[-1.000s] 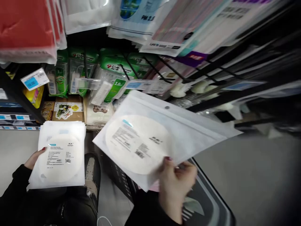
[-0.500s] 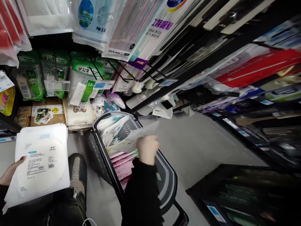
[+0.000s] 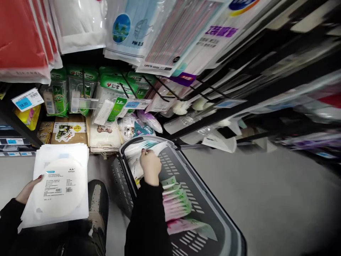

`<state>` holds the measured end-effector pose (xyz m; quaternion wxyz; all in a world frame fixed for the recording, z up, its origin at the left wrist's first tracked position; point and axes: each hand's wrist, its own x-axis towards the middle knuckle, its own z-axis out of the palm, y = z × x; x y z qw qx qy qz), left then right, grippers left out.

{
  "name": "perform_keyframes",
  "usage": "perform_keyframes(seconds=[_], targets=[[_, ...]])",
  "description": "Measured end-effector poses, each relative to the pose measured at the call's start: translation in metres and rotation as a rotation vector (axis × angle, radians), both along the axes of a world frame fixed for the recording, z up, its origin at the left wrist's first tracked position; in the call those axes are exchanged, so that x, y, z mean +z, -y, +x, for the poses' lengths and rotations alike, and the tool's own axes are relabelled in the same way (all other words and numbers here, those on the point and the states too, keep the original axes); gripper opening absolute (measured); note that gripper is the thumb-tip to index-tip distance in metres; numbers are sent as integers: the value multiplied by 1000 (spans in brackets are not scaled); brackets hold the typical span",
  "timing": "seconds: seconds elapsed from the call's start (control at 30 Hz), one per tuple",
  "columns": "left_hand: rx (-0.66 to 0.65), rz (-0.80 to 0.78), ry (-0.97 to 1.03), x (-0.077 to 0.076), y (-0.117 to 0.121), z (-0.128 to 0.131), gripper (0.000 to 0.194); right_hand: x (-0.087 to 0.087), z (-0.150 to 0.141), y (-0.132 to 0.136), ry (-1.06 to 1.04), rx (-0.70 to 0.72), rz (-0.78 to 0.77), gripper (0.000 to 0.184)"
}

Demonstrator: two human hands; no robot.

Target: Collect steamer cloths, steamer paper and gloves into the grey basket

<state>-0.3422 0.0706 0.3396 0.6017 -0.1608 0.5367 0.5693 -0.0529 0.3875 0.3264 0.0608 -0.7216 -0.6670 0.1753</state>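
My left hand (image 3: 26, 190) grips the left edge of a stack of flat white packets (image 3: 60, 185), each showing a round white pad and a printed label. My right hand (image 3: 149, 165) reaches into the grey plastic basket (image 3: 229, 227) on the floor, fingers curled on the white packets (image 3: 138, 153) lying at its far end. Whether it actually grips one is hard to tell. Pink and green flat packs (image 3: 177, 206) lie further back in the basket.
Shelf hooks ahead carry green-labelled power strips (image 3: 112, 103), hanging mask packs (image 3: 128, 32) and red packets (image 3: 21, 39). Cardboard boxes (image 3: 69, 131) sit on the lowest shelf. My knee and shoe (image 3: 96, 199) are beside the basket. Grey floor (image 3: 266, 192) stretches to the right.
One second ago my right hand held up a single white packet; it has since lowered into the basket, and the packet no longer shows in the air. The left hand's stack stayed put.
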Motion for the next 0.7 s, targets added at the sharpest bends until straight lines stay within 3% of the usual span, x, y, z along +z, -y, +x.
perform_keyframes(seconds=[0.1, 0.2, 0.3, 0.37, 0.47, 0.6, 0.7], targets=[[-11, 45, 10, -7, -1, -5, 79, 4, -36, 61, -107, 238, 47, 38], [-36, 69, -26, -14, -1, -8, 74, -6, -71, 121, -268, 518, -99, 38], [-46, 101, -18, -17, 1, -9, 72, -22, -93, 154, -434, 553, -307, 41], [-35, 120, -9, -17, 2, -8, 73, -31, -99, 162, -481, 495, -374, 45], [-20, 124, -22, -17, 4, -7, 74, -39, -100, 165, -478, 380, -340, 49], [-14, 113, -29, -19, 5, -8, 76, -47, -98, 163, -541, 374, -391, 21], [-9, 123, -4, -22, 8, -10, 78, -53, -94, 161, -586, 384, -333, 19]])
